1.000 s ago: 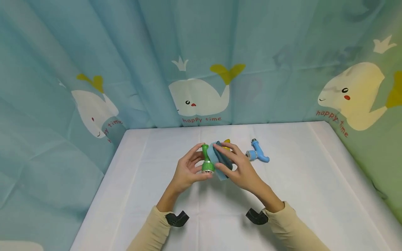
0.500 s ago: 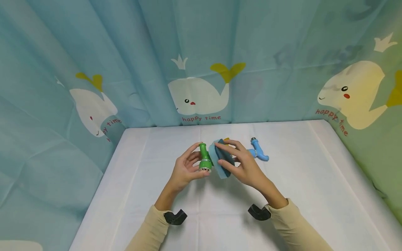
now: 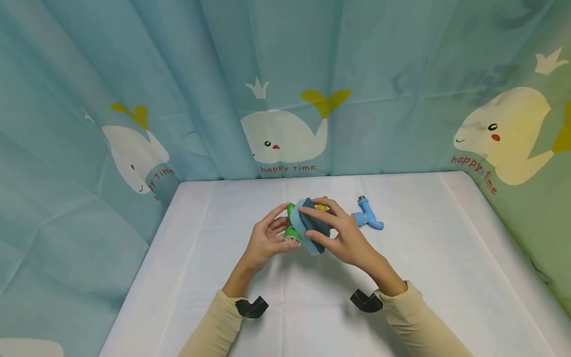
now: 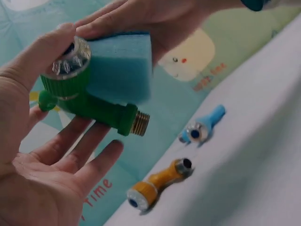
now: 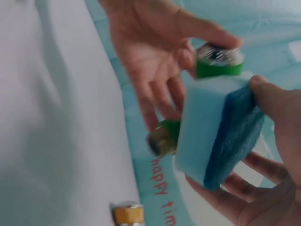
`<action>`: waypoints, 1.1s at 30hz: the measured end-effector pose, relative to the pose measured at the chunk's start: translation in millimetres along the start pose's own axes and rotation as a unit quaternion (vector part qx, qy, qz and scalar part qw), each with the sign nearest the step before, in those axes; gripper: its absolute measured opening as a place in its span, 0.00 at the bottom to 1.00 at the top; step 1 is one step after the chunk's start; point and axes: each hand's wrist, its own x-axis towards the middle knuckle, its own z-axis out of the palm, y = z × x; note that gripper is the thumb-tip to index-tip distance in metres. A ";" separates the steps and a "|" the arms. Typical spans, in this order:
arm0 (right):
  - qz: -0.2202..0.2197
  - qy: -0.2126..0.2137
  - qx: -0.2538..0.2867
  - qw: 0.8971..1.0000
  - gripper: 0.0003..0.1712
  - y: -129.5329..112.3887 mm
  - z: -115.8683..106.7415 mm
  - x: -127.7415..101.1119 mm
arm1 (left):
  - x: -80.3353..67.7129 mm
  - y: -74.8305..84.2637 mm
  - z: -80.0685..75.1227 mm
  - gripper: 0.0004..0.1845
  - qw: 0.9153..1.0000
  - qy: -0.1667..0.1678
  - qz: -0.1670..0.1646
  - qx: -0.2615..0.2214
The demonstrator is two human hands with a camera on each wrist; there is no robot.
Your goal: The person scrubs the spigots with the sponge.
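My left hand [image 3: 270, 237] holds a green plastic tap [image 3: 292, 233] above the table, thumb on its ribbed round end [image 4: 70, 59] and fingers under its body. My right hand [image 3: 345, 239] grips a light-blue sponge [image 3: 313, 229] with a dark scouring side [image 5: 235, 136]. The sponge's pale face presses against the green tap [image 5: 218, 63]. The sponge hides much of the tap in the head view.
A yellow tap [image 4: 157, 183] and a blue tap [image 3: 369, 218] lie on the white-covered table [image 3: 428, 277] behind my hands. Whale-print curtains [image 3: 285, 99] close in the back and both sides. Black wrist mounts [image 3: 366, 301] sit on both sleeves.
My right hand has slid the sponge left over the green tap, now covering more of it. The left hand has tipped the tap slightly lower. The taps on the table have not moved.
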 end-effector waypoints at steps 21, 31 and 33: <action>-0.019 0.004 -0.044 0.999 0.32 -6.1 -4.3 -7.3 | 4.4 -8.5 7.8 0.53 0.991 0.049 -0.121 -0.025; 0.018 0.021 -0.046 0.999 0.33 3.6 -7.6 -18.5 | 0.3 -6.6 7.6 0.42 0.982 0.074 -0.169 -0.046; 0.023 0.027 -0.048 0.998 0.33 6.5 -10.6 -21.2 | 0.0 -7.0 6.1 0.36 0.976 0.102 -0.183 -0.064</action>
